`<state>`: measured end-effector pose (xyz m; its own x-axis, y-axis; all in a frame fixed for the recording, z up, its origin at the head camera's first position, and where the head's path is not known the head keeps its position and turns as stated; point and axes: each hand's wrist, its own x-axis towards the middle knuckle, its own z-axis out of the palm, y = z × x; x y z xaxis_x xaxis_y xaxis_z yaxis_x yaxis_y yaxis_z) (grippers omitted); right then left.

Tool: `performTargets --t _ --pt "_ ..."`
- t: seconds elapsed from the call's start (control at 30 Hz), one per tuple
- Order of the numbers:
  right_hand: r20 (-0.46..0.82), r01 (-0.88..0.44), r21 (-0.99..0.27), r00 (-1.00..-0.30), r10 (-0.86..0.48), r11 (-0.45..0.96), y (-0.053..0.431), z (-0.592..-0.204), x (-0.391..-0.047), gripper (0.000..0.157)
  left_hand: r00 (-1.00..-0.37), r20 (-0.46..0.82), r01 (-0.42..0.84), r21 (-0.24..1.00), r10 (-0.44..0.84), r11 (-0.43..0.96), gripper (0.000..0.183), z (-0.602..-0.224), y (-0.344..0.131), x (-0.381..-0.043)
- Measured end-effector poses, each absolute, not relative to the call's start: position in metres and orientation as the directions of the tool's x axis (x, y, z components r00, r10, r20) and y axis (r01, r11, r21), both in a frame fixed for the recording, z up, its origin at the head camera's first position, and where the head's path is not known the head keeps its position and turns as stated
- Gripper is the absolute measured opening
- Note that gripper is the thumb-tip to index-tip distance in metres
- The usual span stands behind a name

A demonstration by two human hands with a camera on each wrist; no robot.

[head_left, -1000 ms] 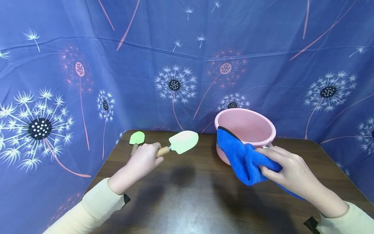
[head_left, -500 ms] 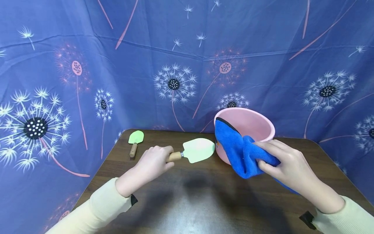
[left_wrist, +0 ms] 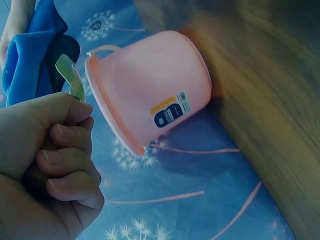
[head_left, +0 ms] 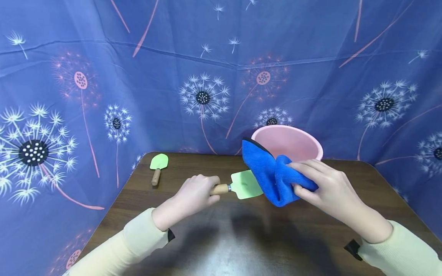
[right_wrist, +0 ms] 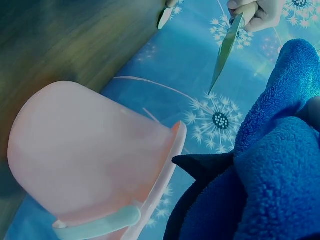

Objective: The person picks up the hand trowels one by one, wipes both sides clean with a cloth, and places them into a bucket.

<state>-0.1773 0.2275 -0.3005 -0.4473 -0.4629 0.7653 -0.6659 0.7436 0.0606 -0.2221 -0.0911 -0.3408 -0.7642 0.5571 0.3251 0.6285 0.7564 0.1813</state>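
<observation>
Left hand gripped a green-bladed, wooden-handled trowel! Right hand clutched a fuzzy blue cloth, near the round pink bucket.

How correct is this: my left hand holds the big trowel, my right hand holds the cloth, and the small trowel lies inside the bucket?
One point is wrong: the small trowel is not inside the bucket; it lies on the table, as the head view shows. Your left hand holds the big trowel and your right hand the cloth.

The pink bucket's label (too small) is unreadable.
</observation>
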Motion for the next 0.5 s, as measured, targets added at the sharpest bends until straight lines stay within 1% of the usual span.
performTargets --t 0.07,0.13,0.5 --pt "0.771 -0.677 0.080 -0.423 -0.476 0.731 0.225 -0.301 -0.179 0.046 -0.755 0.322 0.641 0.182 0.571 0.746 0.023 -0.341 -0.088 -0.222" --pt "0.769 -0.682 0.093 -0.414 -0.487 0.726 0.223 -0.301 -0.180 0.046 -0.744 0.321 0.655 0.176 0.586 0.735 0.023 -0.341 -0.084 -0.222" --pt "0.725 -0.687 0.140 -0.419 -0.546 0.713 0.210 -0.304 -0.184 0.047 -0.716 0.317 0.688 0.170 0.622 0.705 0.027 -0.346 -0.067 -0.220"
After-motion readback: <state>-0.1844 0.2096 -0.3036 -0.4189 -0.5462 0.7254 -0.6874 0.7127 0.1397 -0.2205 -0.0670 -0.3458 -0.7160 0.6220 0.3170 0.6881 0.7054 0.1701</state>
